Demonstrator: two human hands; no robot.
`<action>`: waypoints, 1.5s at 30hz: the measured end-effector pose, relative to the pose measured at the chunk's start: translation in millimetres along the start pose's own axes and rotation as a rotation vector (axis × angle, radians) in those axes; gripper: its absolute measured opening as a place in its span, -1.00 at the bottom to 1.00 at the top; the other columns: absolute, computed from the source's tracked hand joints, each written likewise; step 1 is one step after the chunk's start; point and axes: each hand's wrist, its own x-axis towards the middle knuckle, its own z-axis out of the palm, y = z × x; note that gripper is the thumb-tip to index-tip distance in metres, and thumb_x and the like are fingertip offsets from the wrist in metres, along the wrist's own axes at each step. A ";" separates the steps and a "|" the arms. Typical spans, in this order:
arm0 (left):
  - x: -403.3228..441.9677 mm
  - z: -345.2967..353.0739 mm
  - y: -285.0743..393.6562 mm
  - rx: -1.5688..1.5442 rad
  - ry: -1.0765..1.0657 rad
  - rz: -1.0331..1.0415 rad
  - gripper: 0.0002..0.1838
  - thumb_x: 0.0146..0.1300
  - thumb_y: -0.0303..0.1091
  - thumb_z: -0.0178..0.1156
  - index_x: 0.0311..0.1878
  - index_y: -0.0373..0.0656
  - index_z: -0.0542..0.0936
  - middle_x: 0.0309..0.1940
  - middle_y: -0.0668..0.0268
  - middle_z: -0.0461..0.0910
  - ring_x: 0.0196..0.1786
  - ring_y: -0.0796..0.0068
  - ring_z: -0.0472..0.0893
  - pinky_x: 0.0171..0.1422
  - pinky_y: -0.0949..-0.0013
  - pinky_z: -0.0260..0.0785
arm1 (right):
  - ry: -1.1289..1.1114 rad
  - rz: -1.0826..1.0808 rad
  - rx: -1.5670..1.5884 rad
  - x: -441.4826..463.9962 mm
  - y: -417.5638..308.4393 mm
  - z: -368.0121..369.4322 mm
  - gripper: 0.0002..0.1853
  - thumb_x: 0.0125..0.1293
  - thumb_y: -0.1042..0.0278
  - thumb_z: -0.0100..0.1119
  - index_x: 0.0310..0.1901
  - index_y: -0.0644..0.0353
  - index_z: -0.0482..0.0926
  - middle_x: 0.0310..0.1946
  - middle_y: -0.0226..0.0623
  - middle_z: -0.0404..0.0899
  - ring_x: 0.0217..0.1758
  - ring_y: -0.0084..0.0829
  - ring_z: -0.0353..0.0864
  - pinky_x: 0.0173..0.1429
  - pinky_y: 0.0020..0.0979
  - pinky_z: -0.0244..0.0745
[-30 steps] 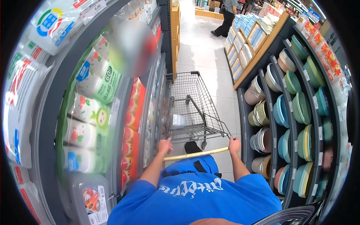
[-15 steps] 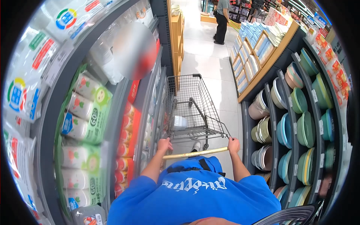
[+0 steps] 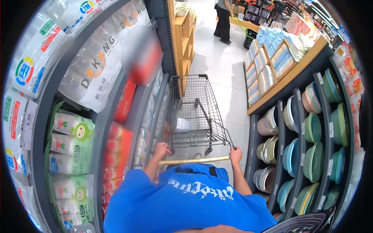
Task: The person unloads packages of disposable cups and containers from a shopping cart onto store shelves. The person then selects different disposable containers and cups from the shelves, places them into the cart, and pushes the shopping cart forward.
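A grey wire shopping cart [image 3: 202, 110] stands in front of me, with a yellow handle bar [image 3: 194, 160] across its near end. My left hand [image 3: 162, 148] is curled at the cart's left rear, just beyond the bar's left end; what its fingers wrap is partly hidden. At the bar's right end, my right hand [image 3: 235, 154] is closed around the cart frame. Inside the basket lies a whitish package [image 3: 183, 125], its kind too indistinct to name.
Left shelves hold bagged plastic cups [image 3: 93, 73] and green-wrapped paper cups [image 3: 74, 143]. Basins [image 3: 314, 161] fill racks on the right, beyond which stands a wooden towel display [image 3: 268, 73]. A tiled aisle [image 3: 221, 83] runs ahead, where a person [image 3: 223, 19] stands near a black basket [image 3: 250, 38].
The shelves and basins have shifted toward me as the cart moves along the aisle. Both hands stay at the cart. More of the black basket beside the person now shows.
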 end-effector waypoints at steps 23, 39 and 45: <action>86.2 -30.5 87.5 -0.580 0.698 0.115 -0.12 0.41 -0.22 0.20 0.51 -0.35 -0.15 0.27 -0.09 0.43 -0.05 0.16 0.67 -0.10 0.22 0.55 | -0.239 -0.077 0.015 20.4 9.9 0.8 -0.76 0.25 0.32 0.26 -0.35 0.40 0.57 -0.57 -0.07 0.64 -0.53 -0.26 0.74 -0.38 -0.25 0.59; 96.0 -42.0 85.0 -0.880 0.848 0.059 -0.33 0.42 0.03 0.23 0.35 -0.25 0.31 0.23 0.12 0.48 0.01 0.15 0.64 0.03 0.20 0.51 | -0.179 -0.030 -0.013 19.8 -6.4 -14.9 -0.75 0.24 0.27 0.24 -0.29 0.34 0.63 -0.54 -0.05 0.67 -0.41 -0.12 0.74 -0.20 -0.14 0.59; 126.9 -73.8 51.2 -1.045 0.755 0.082 -0.51 0.40 -0.06 0.27 0.23 -0.12 0.43 0.08 0.28 0.54 -0.07 0.29 0.65 -0.12 0.30 0.47 | -0.182 -0.002 0.023 19.6 -6.5 -15.0 -0.76 0.23 0.25 0.26 -0.29 0.31 0.64 -0.54 -0.06 0.67 -0.40 -0.09 0.72 -0.19 -0.12 0.57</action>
